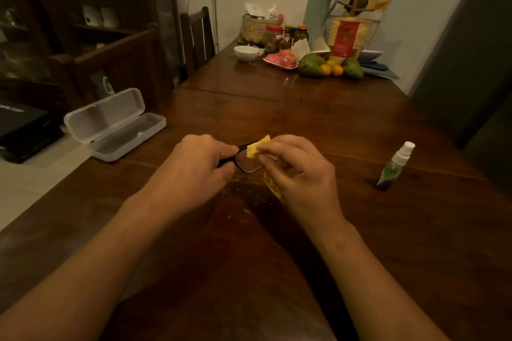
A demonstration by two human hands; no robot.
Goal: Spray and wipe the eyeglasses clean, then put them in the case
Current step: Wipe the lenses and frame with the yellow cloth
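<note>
Left hand (pixel 194 163) mid-frame, fingers curled round the black eyeglasses (pixel 248 165), just above the table (pixel 304 113). Right hand (pixel 300 174) pinches yellow cloth (pixel 256 148) onto the lens. Case (pixel 116 124) open, left of frame; spray bottle (pixel 396 166) upright, right.

This looks like a dining room in a home: the long dark wooden table (pixel 304 119) carries a small white ceramic bowl (pixel 246 52), a woven straw basket (pixel 256 29), green and orange fruits (pixel 311 65) and a tall pale green jug (pixel 317 14), and a dark wooden chair (pixel 198 39) stands beside it.
</note>
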